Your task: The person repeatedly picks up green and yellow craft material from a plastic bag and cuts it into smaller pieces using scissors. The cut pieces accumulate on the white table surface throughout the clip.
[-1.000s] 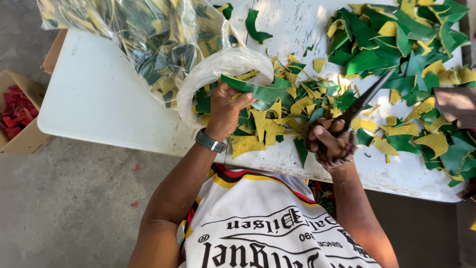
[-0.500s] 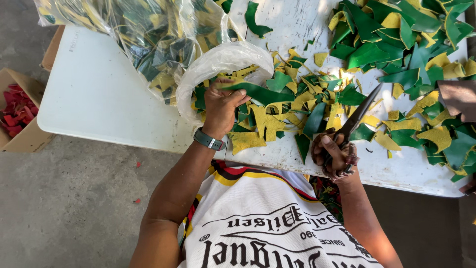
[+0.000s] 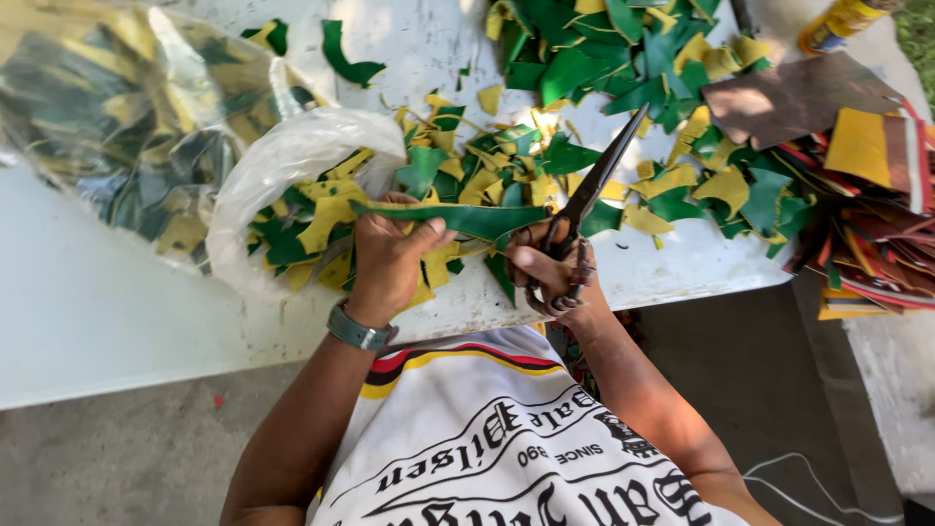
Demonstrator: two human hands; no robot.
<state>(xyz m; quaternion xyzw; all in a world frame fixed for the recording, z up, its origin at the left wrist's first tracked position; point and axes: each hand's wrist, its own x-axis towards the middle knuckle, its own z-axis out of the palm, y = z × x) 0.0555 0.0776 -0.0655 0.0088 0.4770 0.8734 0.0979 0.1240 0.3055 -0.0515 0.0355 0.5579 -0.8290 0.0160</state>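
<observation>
My left hand [image 3: 388, 255] pinches a long green strip [image 3: 458, 218] that stretches toward my right hand. A watch sits on that wrist. My right hand [image 3: 545, 275] grips black scissors [image 3: 590, 193]; their blades point up and to the right, shut or nearly shut, just past the strip's right end. Both hands hover over the near edge of a white table [image 3: 107, 302], among green and yellow cut scraps [image 3: 487, 166].
A clear plastic bag [image 3: 282, 161] holding green and yellow pieces lies open left of my left hand; a bigger full bag [image 3: 107, 127] sits beyond it. A heap of green and yellow pieces [image 3: 623, 58], a brown sheet [image 3: 794, 97] and stacked coloured sheets [image 3: 877, 224] lie right.
The view has shifted so the table sits further left. My left hand has taken up a long green strip and drawn it toward the scissors; my right hand has come closer to it.
</observation>
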